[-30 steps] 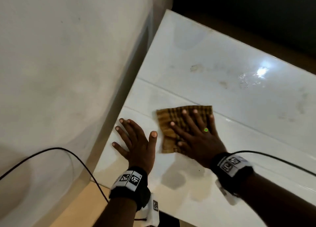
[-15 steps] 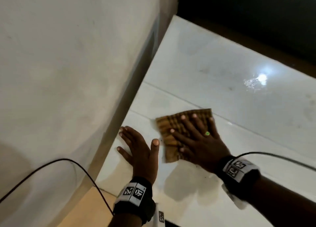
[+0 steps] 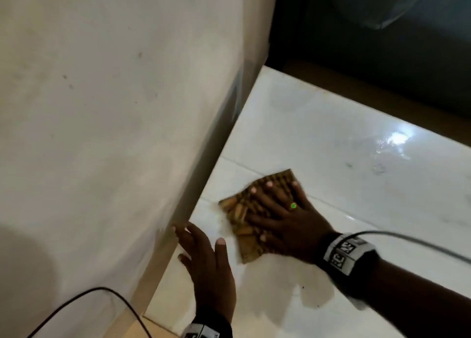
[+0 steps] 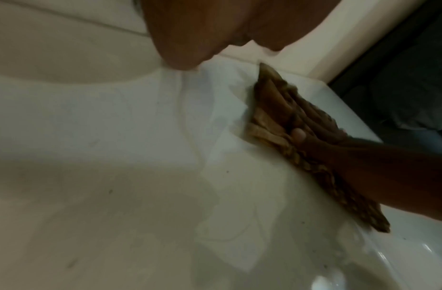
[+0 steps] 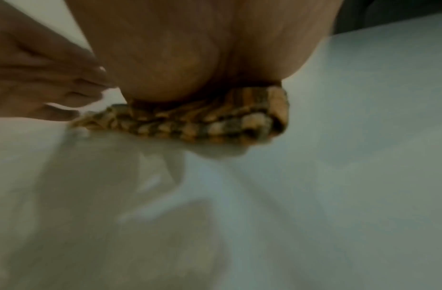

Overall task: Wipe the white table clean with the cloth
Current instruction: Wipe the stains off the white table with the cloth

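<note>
A brown and tan checked cloth lies flat on the glossy white table, near its left side. My right hand presses down on the cloth with straight, spread fingers; a green-stoned ring sits on one finger. Seen from the right wrist, the cloth bunches under my palm. My left hand lies flat on the bare table just left of the cloth, fingers straight, fingertips close to the wall. From the left wrist camera, the cloth and the right hand's fingers lie to the right.
A pale wall runs along the table's left edge. A black cable hangs by the wall at lower left; another cable trails from my right wristband. Wet smears and a light glare mark the far right of the table. Beyond the far edge it is dark.
My right hand has turned and pushed the cloth, which now lies skewed with its corner pointing away. My left hand has slid toward the wall.
</note>
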